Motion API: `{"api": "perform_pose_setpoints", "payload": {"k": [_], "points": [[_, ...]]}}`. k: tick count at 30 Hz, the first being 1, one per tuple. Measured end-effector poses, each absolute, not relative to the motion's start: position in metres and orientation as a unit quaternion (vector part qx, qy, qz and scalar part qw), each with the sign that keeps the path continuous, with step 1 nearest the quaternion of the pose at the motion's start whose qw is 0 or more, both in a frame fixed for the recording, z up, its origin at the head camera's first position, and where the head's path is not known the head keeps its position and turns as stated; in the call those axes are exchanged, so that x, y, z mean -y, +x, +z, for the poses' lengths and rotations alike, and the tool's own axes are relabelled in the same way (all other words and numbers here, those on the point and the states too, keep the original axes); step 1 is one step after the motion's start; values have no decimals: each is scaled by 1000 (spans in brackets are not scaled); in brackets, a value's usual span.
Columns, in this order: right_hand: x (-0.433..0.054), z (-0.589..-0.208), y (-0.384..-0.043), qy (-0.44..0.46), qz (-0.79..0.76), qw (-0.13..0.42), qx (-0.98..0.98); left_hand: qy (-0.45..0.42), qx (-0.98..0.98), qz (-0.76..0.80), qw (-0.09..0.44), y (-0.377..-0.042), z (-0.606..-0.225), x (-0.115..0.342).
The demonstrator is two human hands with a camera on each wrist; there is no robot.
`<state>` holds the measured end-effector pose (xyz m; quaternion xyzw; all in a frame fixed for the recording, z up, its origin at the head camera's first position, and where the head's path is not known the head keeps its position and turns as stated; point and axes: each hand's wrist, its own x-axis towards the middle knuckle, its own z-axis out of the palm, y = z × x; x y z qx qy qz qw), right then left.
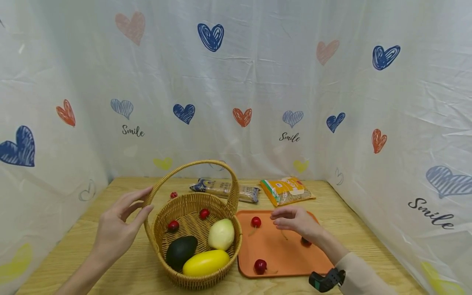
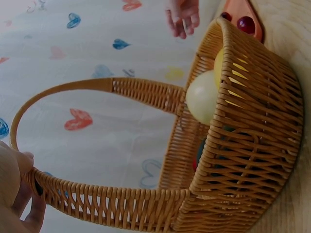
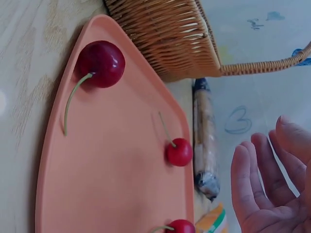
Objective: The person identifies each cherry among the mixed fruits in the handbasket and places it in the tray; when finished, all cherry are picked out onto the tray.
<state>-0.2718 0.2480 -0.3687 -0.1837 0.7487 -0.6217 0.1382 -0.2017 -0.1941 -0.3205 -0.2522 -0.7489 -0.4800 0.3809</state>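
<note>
A wicker basket [image 1: 173,278] holds a dark green avocado [image 1: 181,252], a smooth yellow fruit [image 1: 206,263], a pale rounded fruit or onion [image 1: 221,234] and two cherries, one nearer the far wall [image 1: 204,213]. My left hand [image 1: 119,223] pinches the left side of its handle [image 2: 141,94] between thumb and fingers. Over the orange tray [image 1: 284,262] hovers my right hand [image 1: 296,221], fingers fairly straight and apart from the cherries. On the tray lie a near-left cherry [image 3: 104,63], a far-left cherry [image 3: 179,152] and a dark cherry [image 1: 306,241] partly behind the right wrist.
Behind the basket lies a long bag of dry food [image 1: 225,189], beside an orange-yellow food packet [image 1: 287,191]. A small red item [image 1: 173,195] sits beyond the basket's left rim. Heart-printed curtains [image 1: 236,82] enclose the wooden table [image 1: 85,262].
</note>
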Motion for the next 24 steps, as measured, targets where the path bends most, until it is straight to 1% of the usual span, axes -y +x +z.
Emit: {"api": "perform_pose_setpoints", "payload": {"k": [8, 12, 15, 20, 24], "points": [[-217, -363, -275, -195, -644, 163, -722, -251, 742, -489, 384, -202, -322, 195], [-187, -355, -276, -201, -660, 166, -704, -251, 743, -491, 381, -202, -321, 195], [-159, -351, -277, -221, -665, 169, -693, -247, 745, -490, 378, -200, -321, 195], [-116, -344, -277, -264, -662, 190, -675, -243, 747, -490, 378, -199, -321, 195], [-96, -344, -276, -280, -664, 209, -661, -246, 746, -491, 376, -201, -322, 194]]}}
